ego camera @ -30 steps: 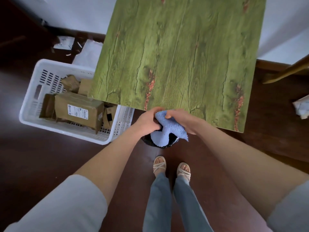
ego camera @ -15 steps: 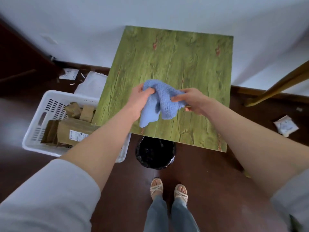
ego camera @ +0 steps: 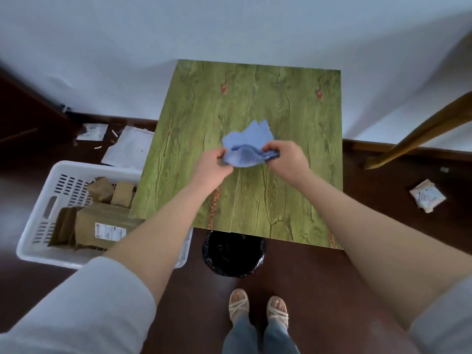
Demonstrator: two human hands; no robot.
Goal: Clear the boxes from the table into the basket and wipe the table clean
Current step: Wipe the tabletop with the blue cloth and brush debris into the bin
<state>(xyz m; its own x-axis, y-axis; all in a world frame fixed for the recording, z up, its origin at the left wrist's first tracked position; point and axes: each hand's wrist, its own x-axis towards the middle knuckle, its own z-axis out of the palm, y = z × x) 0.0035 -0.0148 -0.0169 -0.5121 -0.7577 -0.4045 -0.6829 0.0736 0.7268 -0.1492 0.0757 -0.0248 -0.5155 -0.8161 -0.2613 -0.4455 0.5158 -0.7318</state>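
Note:
A blue cloth (ego camera: 249, 143) is stretched between both hands over the middle of the green wood-grain table (ego camera: 293, 103). My left hand (ego camera: 213, 167) pinches its left edge and my right hand (ego camera: 284, 159) grips its right edge. The cloth's far part spreads flat toward the table top; whether it touches I cannot tell. No boxes lie on the table. The white plastic basket (ego camera: 38, 226) stands on the floor to the left, with several brown cardboard boxes (ego camera: 102, 223) inside it.
A black-lined bin (ego camera: 233, 254) sits on the dark floor under the table's near edge, just ahead of my sandalled feet. White papers (ego camera: 129, 148) lie on the floor left of the table, a small packet (ego camera: 427, 195) on the right. A wooden rail (ego camera: 421, 129) slants at right.
Both hands lifted the cloth from over the bin up onto the table's middle and pulled it apart between them. The view shifted back, showing the whole table.

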